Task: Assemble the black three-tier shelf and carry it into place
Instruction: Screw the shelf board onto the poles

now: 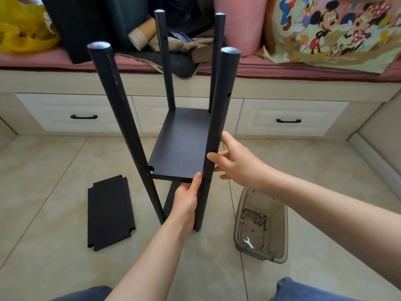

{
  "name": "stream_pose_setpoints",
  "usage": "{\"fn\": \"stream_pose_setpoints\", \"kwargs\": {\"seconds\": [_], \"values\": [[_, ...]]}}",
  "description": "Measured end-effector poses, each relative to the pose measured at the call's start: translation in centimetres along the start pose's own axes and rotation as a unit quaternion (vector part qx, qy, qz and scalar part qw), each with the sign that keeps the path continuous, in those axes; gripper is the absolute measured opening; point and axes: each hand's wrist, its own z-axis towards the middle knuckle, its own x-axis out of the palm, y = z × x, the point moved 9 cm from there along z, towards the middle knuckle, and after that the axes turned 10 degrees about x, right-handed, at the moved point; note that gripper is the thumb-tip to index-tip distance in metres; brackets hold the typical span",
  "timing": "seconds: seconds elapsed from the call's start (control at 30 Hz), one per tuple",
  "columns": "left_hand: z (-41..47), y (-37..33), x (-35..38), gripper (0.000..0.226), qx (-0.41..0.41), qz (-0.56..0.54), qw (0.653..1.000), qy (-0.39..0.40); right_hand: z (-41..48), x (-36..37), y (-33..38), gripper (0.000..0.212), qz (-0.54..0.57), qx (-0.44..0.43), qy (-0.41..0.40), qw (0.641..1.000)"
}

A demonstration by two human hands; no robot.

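Both busy: my left hand (186, 197) pinches the board (184, 144) edge, my right hand (237, 165) wraps the post (219, 109); I'd level it before bolting.

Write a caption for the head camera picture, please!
Left hand holds the shelf board; right hand holds a pole.

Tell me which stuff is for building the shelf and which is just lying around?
For the job: shelf frame, held by the right hand; middle board, held by the left hand; loose board; tray with screws and wrench.
Just lying about: paper cup, yellow bag, cartoon blanket.
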Motion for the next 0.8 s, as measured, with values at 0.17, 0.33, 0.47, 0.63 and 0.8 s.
{"fn": "stream_pose_setpoints", "kwargs": {"seconds": [0.17, 0.33, 0.47, 0.63, 0.8], "values": [[0.0, 0.4, 1.2, 0.020, 0.008, -0.044, 0.999, 0.005, 0.0, -2.5, -1.5, 0.019, 0.059, 0.010, -0.005, 0.998], [-0.1, 0.4, 1.7, 0.044, 0.005, -0.071, 0.997, 0.006, -1.2, -4.5, -6.2, 0.010, 0.082, 0.048, 0.003, 0.995], [0.3, 0.6, 1.9, 0.046, -0.019, -0.089, 0.996, 0.016, -1.5, -4.8, -13.7, 0.010, -0.011, 0.106, -0.002, 0.994], [0.4, 0.7, 2.0, 0.049, -0.022, -0.084, 0.996, 0.013, -1.0, -3.2, -23.0, 0.008, -0.088, 0.193, 0.018, 0.977], [0.4, 0.8, 1.9, 0.046, -0.007, -0.075, 0.997, 0.017, 0.4, 0.4, -29.3, 0.009, -0.144, 0.220, 0.060, 0.963]]}}
